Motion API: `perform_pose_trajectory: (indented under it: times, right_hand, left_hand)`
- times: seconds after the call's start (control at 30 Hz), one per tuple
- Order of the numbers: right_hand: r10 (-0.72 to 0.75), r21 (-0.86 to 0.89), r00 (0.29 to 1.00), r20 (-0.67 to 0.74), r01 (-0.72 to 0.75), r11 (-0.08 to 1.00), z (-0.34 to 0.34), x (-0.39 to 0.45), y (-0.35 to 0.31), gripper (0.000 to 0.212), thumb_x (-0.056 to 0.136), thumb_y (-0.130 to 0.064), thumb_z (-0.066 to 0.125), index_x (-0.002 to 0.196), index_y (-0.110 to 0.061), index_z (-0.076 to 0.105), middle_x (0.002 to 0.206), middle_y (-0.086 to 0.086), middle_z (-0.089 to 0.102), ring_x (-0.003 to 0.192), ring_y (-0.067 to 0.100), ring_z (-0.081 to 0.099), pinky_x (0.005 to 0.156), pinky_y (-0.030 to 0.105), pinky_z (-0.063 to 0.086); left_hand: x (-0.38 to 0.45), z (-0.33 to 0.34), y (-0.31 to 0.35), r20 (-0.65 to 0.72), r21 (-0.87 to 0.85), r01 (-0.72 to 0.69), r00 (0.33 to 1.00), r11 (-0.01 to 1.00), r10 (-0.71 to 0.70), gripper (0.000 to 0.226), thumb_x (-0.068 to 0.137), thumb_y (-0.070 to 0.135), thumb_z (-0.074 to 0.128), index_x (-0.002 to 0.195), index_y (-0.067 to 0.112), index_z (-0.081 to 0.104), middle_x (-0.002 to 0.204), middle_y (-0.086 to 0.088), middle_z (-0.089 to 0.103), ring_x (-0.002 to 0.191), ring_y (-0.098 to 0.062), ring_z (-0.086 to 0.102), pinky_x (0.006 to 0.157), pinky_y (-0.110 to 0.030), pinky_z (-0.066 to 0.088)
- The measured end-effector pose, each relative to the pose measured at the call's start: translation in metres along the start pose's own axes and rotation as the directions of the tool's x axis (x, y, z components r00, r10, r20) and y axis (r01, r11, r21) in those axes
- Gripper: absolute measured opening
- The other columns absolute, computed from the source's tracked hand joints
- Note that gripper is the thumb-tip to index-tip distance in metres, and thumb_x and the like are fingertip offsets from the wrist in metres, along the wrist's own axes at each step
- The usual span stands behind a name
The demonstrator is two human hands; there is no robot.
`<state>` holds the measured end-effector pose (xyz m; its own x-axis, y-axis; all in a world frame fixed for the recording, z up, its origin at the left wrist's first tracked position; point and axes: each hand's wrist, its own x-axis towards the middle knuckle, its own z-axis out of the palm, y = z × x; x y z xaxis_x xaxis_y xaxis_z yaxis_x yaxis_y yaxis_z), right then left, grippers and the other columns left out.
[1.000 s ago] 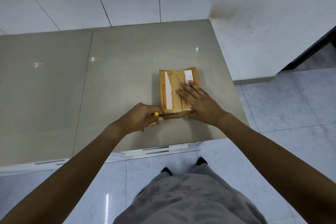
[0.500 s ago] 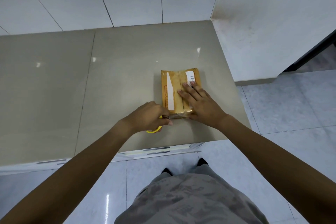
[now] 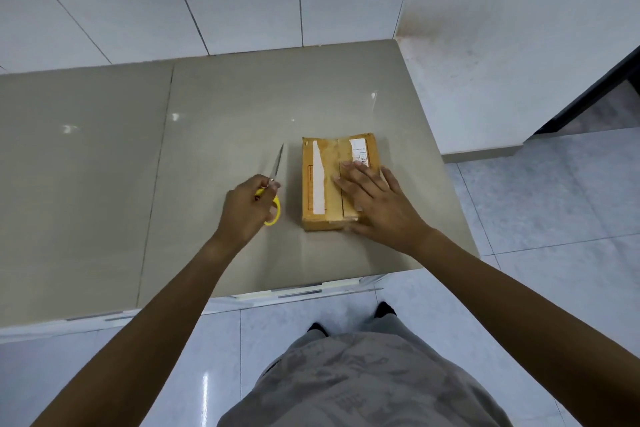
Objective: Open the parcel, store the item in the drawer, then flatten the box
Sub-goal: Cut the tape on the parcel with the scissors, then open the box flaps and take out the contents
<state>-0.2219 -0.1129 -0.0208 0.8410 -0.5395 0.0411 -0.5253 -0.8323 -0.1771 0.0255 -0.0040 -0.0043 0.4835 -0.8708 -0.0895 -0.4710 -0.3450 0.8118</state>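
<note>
Still sealed, parcel flat on counter, pinned under spread, flat right hand. Scissors clenched in left hand just beside box, blades shut, tips aimed away. Risks judged: box skidding on glossy top; blade meeting pinning fingers or contents, if driven deep.

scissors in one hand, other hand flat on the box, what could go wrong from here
1. The left hand holds the yellow-handled scissors with the blades pointing away, beside the box. If they go back to the tape, the right hand lying flat on the lid may sit in the blade's path.
2. The flaps look shut; a deep cut could nick the hidden item.
3. The box sits near the counter's right edge; a shove could push it off.
</note>
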Motion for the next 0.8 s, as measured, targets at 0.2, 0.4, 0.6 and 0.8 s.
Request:
perform_pose_trajectory:
  times: [0.2, 0.4, 0.6, 0.8]
  right_hand:
    - [-0.136, 0.042, 0.948, -0.289, 0.154, 0.987, 0.01, -0.026, -0.011, 0.038, 0.091, -0.032, 0.063, 0.124, -0.014, 0.061, 0.142, 0.008, 0.053, 0.135, 0.023, 0.046, 0.113, 0.046, 0.036]
    - [-0.13, 0.085, 0.913, -0.387, 0.175, 0.981, 0.001, -0.029, -0.022, 0.02, 0.092, -0.021, 0.059, 0.1, -0.01, 0.074, 0.113, 0.008, 0.072, 0.108, 0.024, 0.068, 0.097, 0.043, 0.051]
    - [0.34, 0.628, 0.908, -0.244, -0.119, 0.769, -0.024, -0.017, -0.035, 0.01, 0.098, -0.018, 0.052, 0.094, -0.014, 0.061, 0.083, -0.003, 0.068, 0.073, 0.015, 0.063, 0.068, 0.038, 0.052]
    - [0.637, 0.913, 0.76, -0.13, -0.16, 0.376, -0.041, 0.002, -0.032, 0.011, 0.097, -0.017, 0.052, 0.089, -0.014, 0.058, 0.086, 0.0, 0.073, 0.086, 0.008, 0.07, 0.072, 0.02, 0.053]
  left_hand:
    - [0.007, 0.013, -0.027, 0.083, 0.208, 0.111, 0.988, 0.972, -0.13, 0.024, 0.088, 0.017, 0.06, 0.11, 0.014, 0.07, 0.103, -0.012, 0.072, 0.1, -0.031, 0.065, 0.08, -0.026, 0.045]
    - [-0.001, 0.024, 0.012, 0.057, 0.352, -0.206, 0.978, 0.913, 0.199, 0.054, 0.095, 0.041, 0.044, 0.146, 0.024, 0.038, 0.156, -0.009, 0.032, 0.143, -0.03, 0.026, 0.113, -0.047, 0.025]
    - [0.01, 0.047, 0.049, 0.325, 0.116, -0.263, 0.921, 0.958, 0.214, 0.084, 0.085, 0.072, 0.028, 0.152, 0.033, -0.005, 0.164, 0.005, -0.005, 0.149, -0.012, -0.009, 0.121, -0.046, 0.003]
    - [0.005, 0.074, 0.043, 0.341, 0.436, -0.253, 0.935, 0.864, 0.102, 0.13, 0.061, 0.09, 0.044, 0.15, 0.018, -0.017, 0.162, -0.002, -0.018, 0.148, -0.021, -0.017, 0.116, -0.058, 0.001]
